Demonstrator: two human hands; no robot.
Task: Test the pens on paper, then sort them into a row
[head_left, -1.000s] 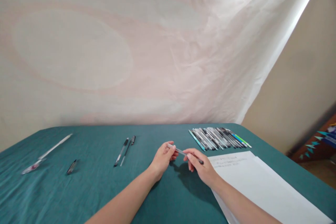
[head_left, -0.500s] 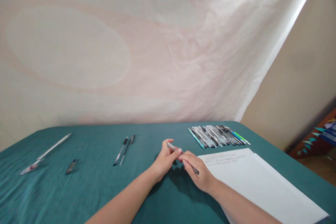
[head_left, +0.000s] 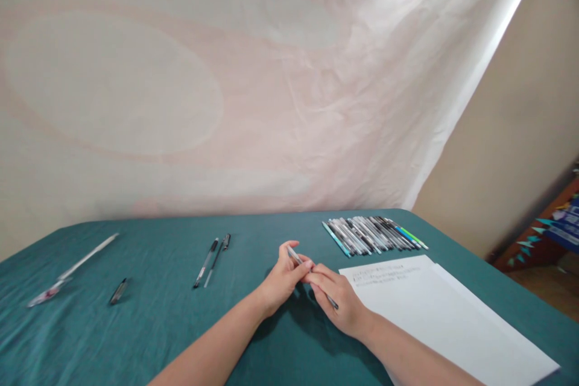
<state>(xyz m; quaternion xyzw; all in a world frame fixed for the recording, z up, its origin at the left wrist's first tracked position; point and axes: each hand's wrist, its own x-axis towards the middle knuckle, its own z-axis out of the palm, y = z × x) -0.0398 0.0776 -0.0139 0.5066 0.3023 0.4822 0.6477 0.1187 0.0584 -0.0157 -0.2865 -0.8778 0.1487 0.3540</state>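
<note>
- Gripping a slim pen point(head_left: 295, 255) at the centre of the dial, pale end toward ten o'clock, dark end toward four.
- Closed around the pale half with left hand point(head_left: 281, 280), closed around the darker half with right hand point(head_left: 342, 300); both touching, probably to steady so thin a barrel.
- Unable to tell the state of the pen's middle, hidden by both hands.
- Toward two o'clock, row of pens point(head_left: 373, 235) packed side by side, likely for order and against rolling.
- Between three and four, paper sheets point(head_left: 452, 319) with written marks, near the right forearm, perhaps for easy reach.
- Toward nine, clear-barrelled pen point(head_left: 205, 263) just beside thin dark rod point(head_left: 214, 265), well apart from the row, maybe for telling apart.
- Farther toward nine, small dark piece point(head_left: 118, 291) and long white stick point(head_left: 88, 257); reason unclear.
</note>
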